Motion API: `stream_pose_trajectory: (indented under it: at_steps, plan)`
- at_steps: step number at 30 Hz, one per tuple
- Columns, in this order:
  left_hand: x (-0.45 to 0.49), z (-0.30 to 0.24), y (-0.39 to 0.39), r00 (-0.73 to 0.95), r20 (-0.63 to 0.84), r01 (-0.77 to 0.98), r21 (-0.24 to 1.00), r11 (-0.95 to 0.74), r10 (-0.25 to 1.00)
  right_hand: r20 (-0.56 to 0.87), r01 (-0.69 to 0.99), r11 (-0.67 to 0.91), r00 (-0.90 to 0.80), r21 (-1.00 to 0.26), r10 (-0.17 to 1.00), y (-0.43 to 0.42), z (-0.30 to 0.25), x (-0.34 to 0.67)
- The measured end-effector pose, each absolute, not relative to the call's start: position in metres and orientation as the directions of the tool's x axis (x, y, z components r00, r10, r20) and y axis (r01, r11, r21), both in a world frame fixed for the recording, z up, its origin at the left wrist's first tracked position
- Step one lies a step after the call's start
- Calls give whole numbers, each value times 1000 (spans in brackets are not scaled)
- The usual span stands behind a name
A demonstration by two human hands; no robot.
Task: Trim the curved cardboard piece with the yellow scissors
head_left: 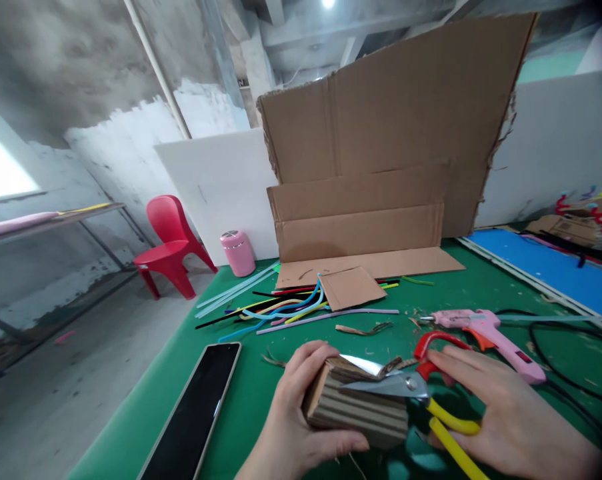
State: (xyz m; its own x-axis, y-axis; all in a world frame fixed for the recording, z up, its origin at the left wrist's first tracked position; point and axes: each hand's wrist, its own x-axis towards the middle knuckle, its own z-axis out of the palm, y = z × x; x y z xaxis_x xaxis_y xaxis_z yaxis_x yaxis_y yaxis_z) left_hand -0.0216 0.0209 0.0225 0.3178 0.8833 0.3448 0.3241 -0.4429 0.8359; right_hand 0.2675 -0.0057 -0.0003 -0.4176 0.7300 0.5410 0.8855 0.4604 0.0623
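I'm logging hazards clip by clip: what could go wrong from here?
The open scissors point toward the left hand holding the cardboard block; a slip might nick that hand. The block's thick layers could make the cut ragged. The pink glue gun lies close to the right hand, which might bump it.

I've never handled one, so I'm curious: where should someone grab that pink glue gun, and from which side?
Probably the handle, taken from the right and above: the glue gun lies flat, its nozzle points left, and the handle slants right, behind the orange trigger.
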Motion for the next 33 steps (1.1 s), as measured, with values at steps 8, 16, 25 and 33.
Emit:
stream_pose_trajectory:
  at_steps: [8,16,25,33]
  plan:
    - [-24,21,20,324,322,313,851,-422,890,528,866,499,-441,37,726,-4,1,267]
    - [-25,21,22,377,394,367,768,-526,838,511,891,453,-408,40,757,-2,-1,264]
    - [-30,16,20,310,335,332,839,-431,890,437,911,411,-358,-31,825,-1,6,262]
    - [-23,24,21,289,283,194,918,-345,915,284,928,344,-294,-143,912,-1,20,258]
